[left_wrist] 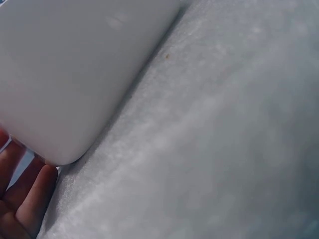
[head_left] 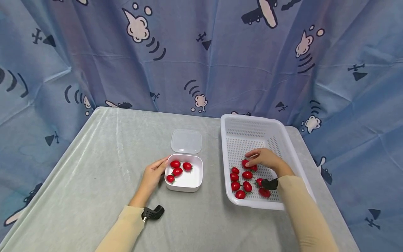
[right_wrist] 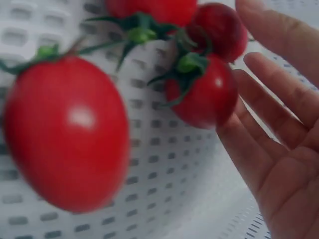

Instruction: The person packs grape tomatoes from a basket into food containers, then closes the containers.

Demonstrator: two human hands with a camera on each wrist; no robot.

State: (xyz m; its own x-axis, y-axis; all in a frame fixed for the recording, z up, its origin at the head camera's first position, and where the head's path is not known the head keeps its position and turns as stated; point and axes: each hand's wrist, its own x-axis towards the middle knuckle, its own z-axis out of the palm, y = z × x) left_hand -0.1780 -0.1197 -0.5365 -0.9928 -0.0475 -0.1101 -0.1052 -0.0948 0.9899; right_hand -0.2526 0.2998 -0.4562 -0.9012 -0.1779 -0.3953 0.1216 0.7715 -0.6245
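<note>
My left hand (head_left: 155,173) rests against the left side of a white square box (head_left: 196,175) with several cherry tomatoes (head_left: 177,172) in it. In the left wrist view, its fingertips touch the corner of the box (left_wrist: 65,99). My right hand (head_left: 266,159) reaches into a white perforated basket (head_left: 231,148), over several cherry tomatoes (head_left: 247,175). In the right wrist view, spread fingers of the right hand (right_wrist: 279,134) lie beside a cherry tomato (right_wrist: 209,94), touching or nearly touching it. Nothing is gripped there.
A translucent lid (head_left: 186,141) lies flat behind the box. The pale cloth-covered table (head_left: 94,168) carries everything, and a patterned blue curtain (head_left: 176,70) hangs around its back and sides. Black wrist devices (head_left: 153,212) sit on both wrists.
</note>
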